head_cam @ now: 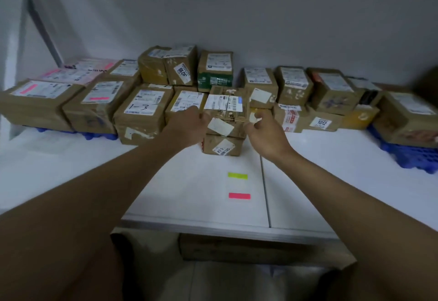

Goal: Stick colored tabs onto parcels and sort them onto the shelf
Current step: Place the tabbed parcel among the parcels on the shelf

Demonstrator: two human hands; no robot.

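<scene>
Cardboard parcel [227, 108] held between both hands, atop another box [222, 145] on white shelf [331, 158]. Left hand [189, 123] grips its left side, fingers curled; right hand [265, 127] curls round its right edge. Yellow tab [237, 175] and pink tab [239, 196] lie nearer, on shelf. Parcel rows behind; grey wall [260, 16].

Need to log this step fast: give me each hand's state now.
Left hand: grips the left side of the parcel.
Right hand: fingers curled at the parcel's right side, apparently gripping it.
</scene>
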